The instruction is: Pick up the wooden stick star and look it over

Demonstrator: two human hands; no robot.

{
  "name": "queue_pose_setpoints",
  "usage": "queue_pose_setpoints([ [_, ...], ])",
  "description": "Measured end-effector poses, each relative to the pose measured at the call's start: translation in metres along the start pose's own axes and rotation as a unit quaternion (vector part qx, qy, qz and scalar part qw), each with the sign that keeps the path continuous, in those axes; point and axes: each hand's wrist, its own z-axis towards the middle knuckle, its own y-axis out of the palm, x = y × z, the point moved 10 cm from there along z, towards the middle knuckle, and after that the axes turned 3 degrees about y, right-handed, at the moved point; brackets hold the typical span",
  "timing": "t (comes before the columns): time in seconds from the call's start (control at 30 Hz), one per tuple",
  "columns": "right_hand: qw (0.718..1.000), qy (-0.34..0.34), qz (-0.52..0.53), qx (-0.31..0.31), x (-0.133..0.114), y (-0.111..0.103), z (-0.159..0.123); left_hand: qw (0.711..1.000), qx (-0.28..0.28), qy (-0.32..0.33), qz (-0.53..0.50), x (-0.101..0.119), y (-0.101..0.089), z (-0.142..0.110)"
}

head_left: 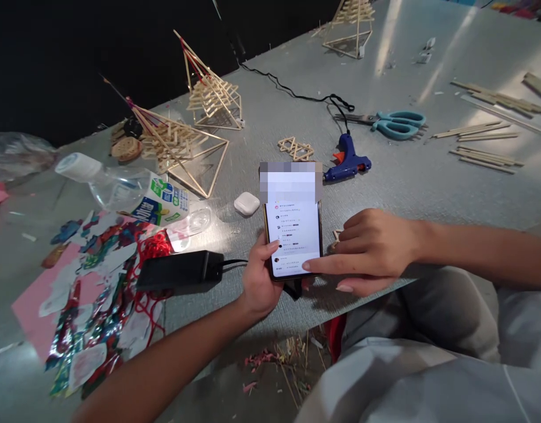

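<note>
My left hand [262, 273] is closed round a smartphone [294, 235], its thumb resting on the left edge of the lit screen. A list of small text lines and round icons fills the lower screen; its top is blurred out. My right hand [370, 254] holds nothing. Its index finger stretches to the lower right of the screen, the thumb is out below, and the other fingers curl. A black power bank [180, 270] lies left of my left hand, its cable running behind that hand. Just beyond the phone are a white earbud case [247, 204] and a small stick lattice [296, 148].
Stick pyramids [213, 97] stand at the back. A blue glue gun [349, 160] and teal-handled scissors [396, 124] lie beyond the phone. At left are a plastic bottle [124, 191], red cord [153, 249] and shiny wrappers [98, 317]. Loose sticks [486, 132] lie right.
</note>
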Motion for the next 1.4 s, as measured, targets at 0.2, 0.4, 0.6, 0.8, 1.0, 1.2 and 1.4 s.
queue_pose_setpoints([
  [0.2,1.0,0.009,-0.011,-0.01,0.003,-0.001,-0.001,1.0,-0.026,0.008,-0.015,0.003,0.005,0.0],
  [0.4,1.0,0.014,-0.003,-0.016,0.004,0.004,-0.001,0.999,-0.03,0.015,-0.002,0.004,0.003,0.001],
  [0.6,0.986,0.15,-0.064,-0.025,0.031,0.003,-0.005,0.999,-0.028,0.01,-0.014,0.004,0.004,0.001],
  [0.8,0.975,0.203,-0.081,-0.025,0.04,0.002,-0.007,0.999,-0.035,0.005,-0.02,0.004,0.005,0.001],
  [1.0,0.982,0.175,-0.061,-0.025,0.034,-0.002,-0.006,1.0,-0.031,0.0,-0.005,0.003,0.005,0.0],
  [1.2,0.994,0.092,0.005,-0.067,0.018,0.009,-0.002,1.0,-0.02,0.014,0.001,0.005,0.002,0.0],
  [1.4,0.991,0.079,0.047,-0.102,0.016,0.019,-0.002,0.999,-0.027,0.004,-0.016,0.003,0.004,-0.001],
])
